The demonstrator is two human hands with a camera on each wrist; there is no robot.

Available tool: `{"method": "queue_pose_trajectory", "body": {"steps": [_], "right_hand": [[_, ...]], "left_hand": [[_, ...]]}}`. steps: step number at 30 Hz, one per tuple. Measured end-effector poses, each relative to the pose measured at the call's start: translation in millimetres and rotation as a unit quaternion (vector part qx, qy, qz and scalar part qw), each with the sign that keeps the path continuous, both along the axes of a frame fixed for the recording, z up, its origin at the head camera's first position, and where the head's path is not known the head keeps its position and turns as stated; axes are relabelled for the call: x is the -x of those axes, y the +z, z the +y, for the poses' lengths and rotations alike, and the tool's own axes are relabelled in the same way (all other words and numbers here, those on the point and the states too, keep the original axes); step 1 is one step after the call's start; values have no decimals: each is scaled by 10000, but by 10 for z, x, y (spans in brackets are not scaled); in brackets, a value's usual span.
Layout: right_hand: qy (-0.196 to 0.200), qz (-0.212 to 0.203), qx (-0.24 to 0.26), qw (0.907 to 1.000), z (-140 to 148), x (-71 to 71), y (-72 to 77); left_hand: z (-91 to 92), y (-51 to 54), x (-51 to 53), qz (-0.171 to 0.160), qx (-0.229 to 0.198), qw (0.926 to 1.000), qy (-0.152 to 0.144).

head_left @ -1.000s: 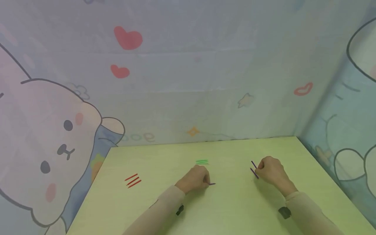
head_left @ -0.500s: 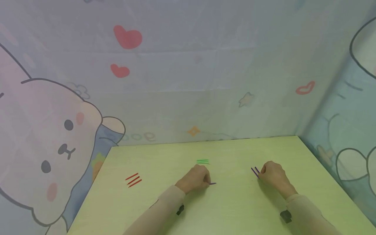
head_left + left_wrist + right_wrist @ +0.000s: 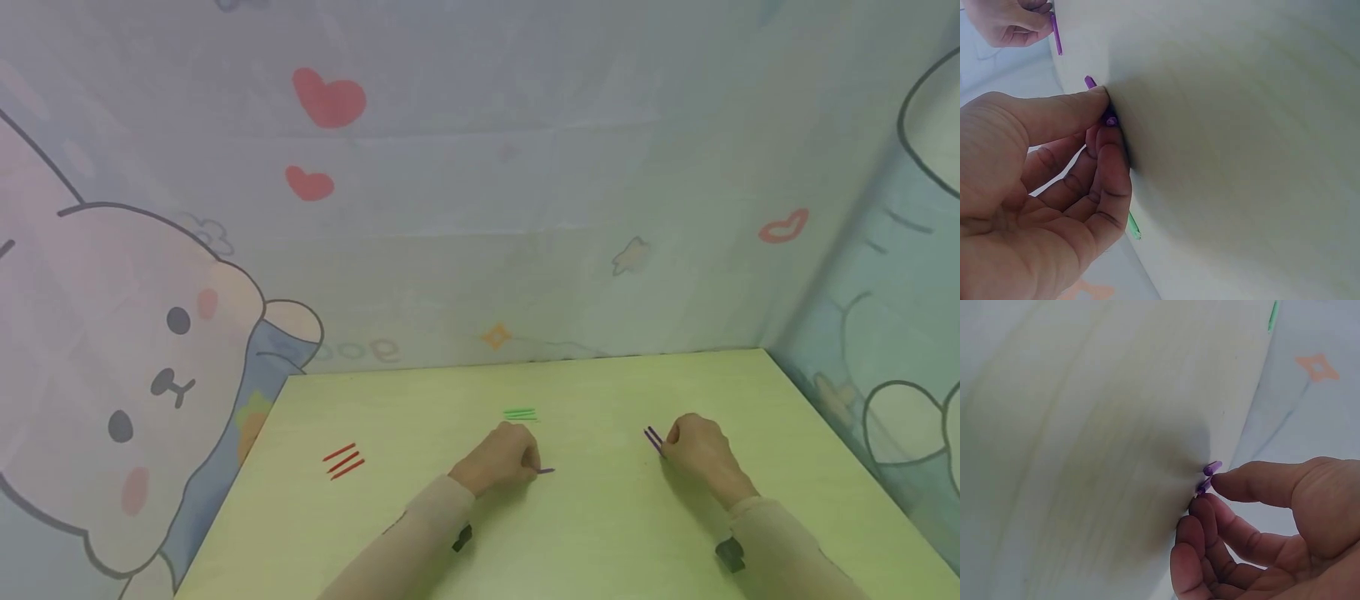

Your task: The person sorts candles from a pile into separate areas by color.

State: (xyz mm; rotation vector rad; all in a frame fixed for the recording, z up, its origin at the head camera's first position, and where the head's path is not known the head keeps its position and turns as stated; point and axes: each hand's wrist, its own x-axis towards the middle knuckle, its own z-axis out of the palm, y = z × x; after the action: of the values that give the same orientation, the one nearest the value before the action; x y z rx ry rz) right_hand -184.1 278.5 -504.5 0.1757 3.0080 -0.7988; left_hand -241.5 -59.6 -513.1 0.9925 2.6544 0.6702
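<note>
My left hand point(image 3: 501, 454), low over the middle of the table, pinches a short thin purple stick point(image 3: 547, 471) between thumb and fingertips. In the left wrist view that stick's end point(image 3: 1089, 81) pokes out past the thumb. On the right side, two purple sticks point(image 3: 652, 440) lie nearly parallel, slanting toward my right hand point(image 3: 701, 454). The right thumb and forefinger pinch one purple stick point(image 3: 1204, 485), while the other purple stick point(image 3: 1212, 468) sits close beside it. Fingers partly hide the held sticks.
Several thin green sticks point(image 3: 520, 414) lie in a row beyond the left hand. Three red sticks point(image 3: 343, 461) lie side by side at the left of the pale yellow-green table point(image 3: 420, 392). A patterned cloth point(image 3: 480, 183) hangs behind the table.
My right hand has moved slightly toward me and drawn one purple stick back, so it lies closer and more level beside the other. The left hand has stayed nearly still.
</note>
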Motion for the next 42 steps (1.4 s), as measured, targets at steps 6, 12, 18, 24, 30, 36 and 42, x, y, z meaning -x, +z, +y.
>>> {"method": "queue_pose_trajectory", "body": {"steps": [6,12,18,24,30,36,42], "right_hand": [[-114,-71,91,9999,-12,26,26],[-65,-102,40,9999,-20,14,16],[24,-106,-17,9999,-34,-14,0],[43,-108,-65,9999,-56,-45,40],[194,114,9,9997,-180,-118,225],[437,406,126,9981,-338,-252,425],[646,385,89,9971,-470,-420,483]], "left_hand": [[-11,11,-10,-51,-81,10000,14],[-15,6,-7,-80,-93,9999,7],[-17,-4,-27,-139,-127,9998,36],[-19,-12,-42,-97,-145,9998,45],[-37,-16,-23,-83,-164,9998,22],[-44,15,-21,-103,-215,9997,49],[-40,0,-25,-99,-269,9996,11]]}}
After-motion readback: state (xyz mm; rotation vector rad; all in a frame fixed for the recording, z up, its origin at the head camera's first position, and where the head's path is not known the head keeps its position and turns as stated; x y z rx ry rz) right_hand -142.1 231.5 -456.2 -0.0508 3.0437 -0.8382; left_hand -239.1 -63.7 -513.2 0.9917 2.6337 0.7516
